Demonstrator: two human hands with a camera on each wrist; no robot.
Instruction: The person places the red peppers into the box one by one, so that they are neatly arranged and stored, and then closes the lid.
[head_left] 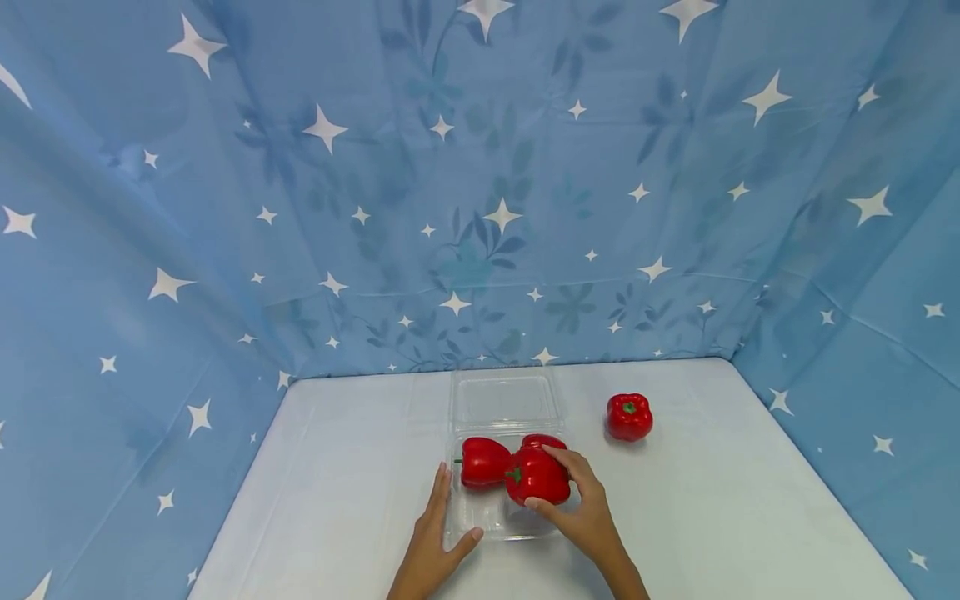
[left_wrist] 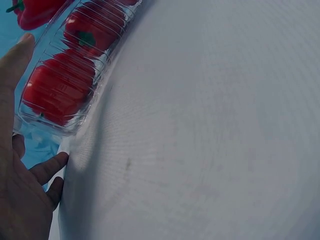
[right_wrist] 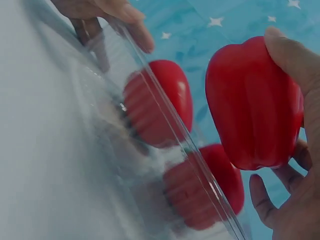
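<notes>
Right fingers (head_left: 576, 463) grip a pepper (head_left: 543, 477), stem (head_left: 514, 475) leftward, over the near right of the box (head_left: 478, 512); left fingers (head_left: 440, 492) spread, empty.

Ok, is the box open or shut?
Open. In the head view, the lid is folded back behind the box, not over the two peppers inside.

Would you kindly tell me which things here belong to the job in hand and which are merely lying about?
Part of the job:
right hand
red pepper in its grip
left hand
clear container, lid open
two red peppers inside
probably the lone pepper

Just around:
starry curtain
white tabletop
</notes>
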